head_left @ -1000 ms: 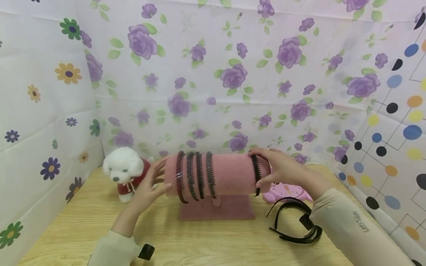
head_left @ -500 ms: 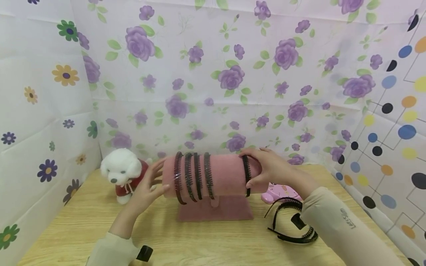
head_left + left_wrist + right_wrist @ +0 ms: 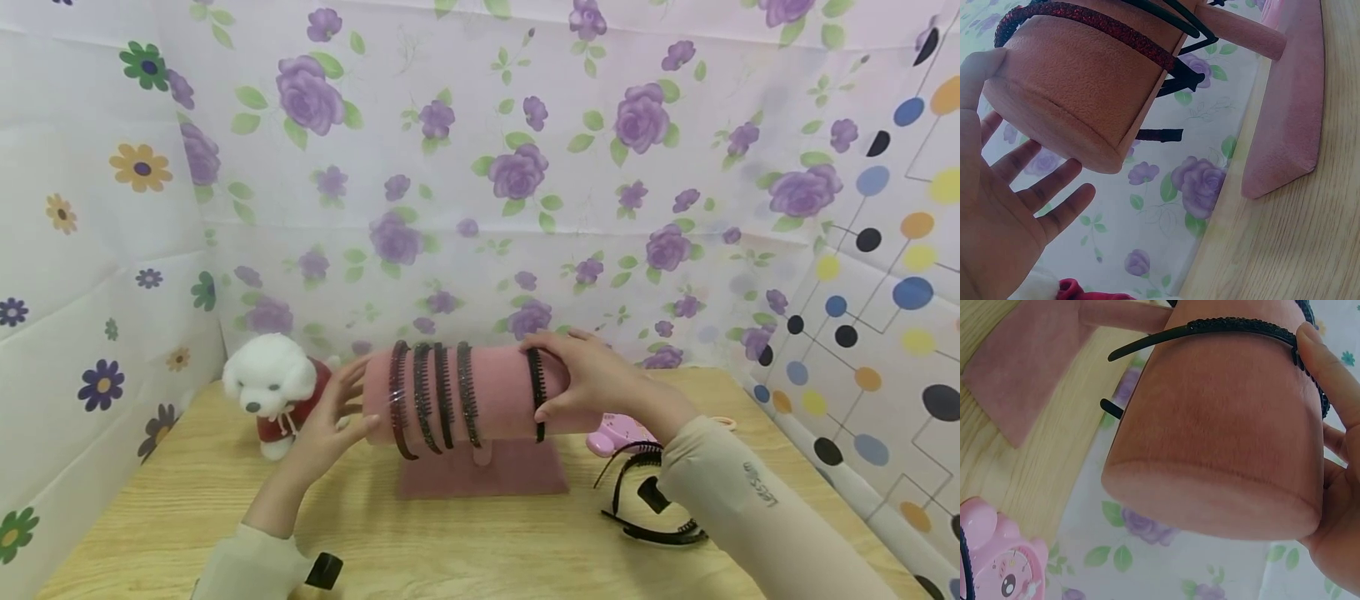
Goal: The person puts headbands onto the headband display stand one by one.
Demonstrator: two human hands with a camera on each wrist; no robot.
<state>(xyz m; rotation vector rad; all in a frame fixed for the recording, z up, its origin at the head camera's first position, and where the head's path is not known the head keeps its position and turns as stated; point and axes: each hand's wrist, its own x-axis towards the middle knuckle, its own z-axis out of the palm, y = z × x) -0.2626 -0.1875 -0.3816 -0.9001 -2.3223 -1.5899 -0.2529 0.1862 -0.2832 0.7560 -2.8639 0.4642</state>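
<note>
A pink velvet headband stand (image 3: 498,387) holds several dark toothed headbands round its horizontal roll, grouped toward the left. Outermost there is a dark red glittery headband (image 3: 1113,28). My right hand (image 3: 592,379) grips a black beaded headband (image 3: 537,392) on the right part of the roll. In the right wrist view the thumb presses the edge of this headband (image 3: 1241,326), and the fingers reach round the far side, partly hidden by the roll. At the roll's left end, my left hand (image 3: 330,425) touches it with the thumb, fingers spread and nearly straight.
More black headbands (image 3: 652,533) lie on the wooden table (image 3: 450,550) at the right, partly behind the right sleeve. A pink clock (image 3: 622,435) lies behind them. The white plush dog (image 3: 273,383) in red sits left of the stand. Flowered cloth hangs behind.
My right hand has slid the black beaded headband leftward along the roll, toward the others. The left hand stays at the roll's left end. The head view has shifted slightly.
</note>
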